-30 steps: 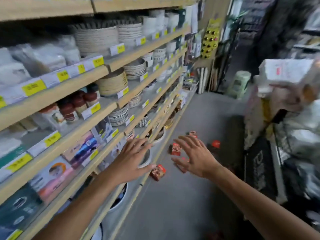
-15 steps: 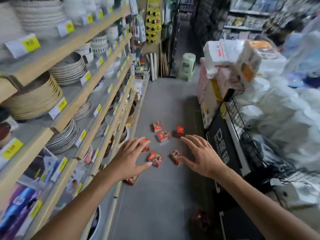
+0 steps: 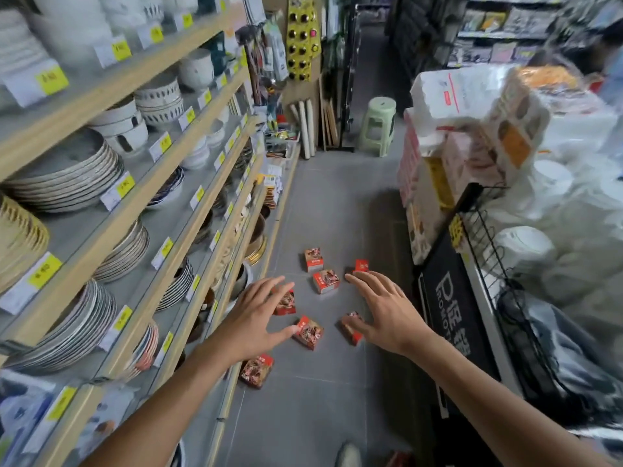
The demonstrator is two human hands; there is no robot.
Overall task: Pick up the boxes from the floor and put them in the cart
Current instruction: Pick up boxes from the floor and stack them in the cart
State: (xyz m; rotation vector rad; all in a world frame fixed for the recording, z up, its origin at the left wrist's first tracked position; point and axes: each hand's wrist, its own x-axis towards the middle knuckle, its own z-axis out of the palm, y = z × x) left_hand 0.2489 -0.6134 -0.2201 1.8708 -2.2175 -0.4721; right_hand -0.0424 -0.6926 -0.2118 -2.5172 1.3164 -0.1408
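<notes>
Several small red boxes lie scattered on the grey floor of a shop aisle: one farthest, one in the middle, one to the right, one nearer, one partly under my right hand, one partly behind my left hand, and one nearest, by the shelf base. My left hand and my right hand are stretched out above them, fingers spread, holding nothing. A black wire cart stands at the right.
Wooden shelves with stacked plates and bowls line the left side. Piles of wrapped white goods fill the right. A pale green stool stands at the aisle's far end. My shoe tip shows at the bottom.
The view has swung from the shelves to the aisle floor and cart, bringing all the boxes into sight. Both hands stay outstretched and open above the boxes.
</notes>
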